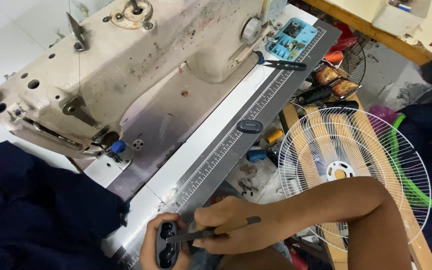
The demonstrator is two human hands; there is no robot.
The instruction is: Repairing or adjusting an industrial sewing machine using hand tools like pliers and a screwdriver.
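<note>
My left hand (151, 245) holds a small dark oval case (167, 245) with round hollows, at the bottom edge of the view. My right hand (231, 227) grips a thin metal tweezer-like tool (196, 234) whose tip rests on the case. Both hands hover over the near end of a long dark ruled strip (256, 107) along the sewing table's front edge. Dark navy fabric (36, 210) lies to the left of my hands.
A worn cream industrial sewing machine (126, 60) fills the upper left. A small dark oval object (249, 126) sits on the ruled strip. A blue plastic tray (292, 37) and scissors (281, 64) lie farther up. A white wire fan guard (353, 170) stands right.
</note>
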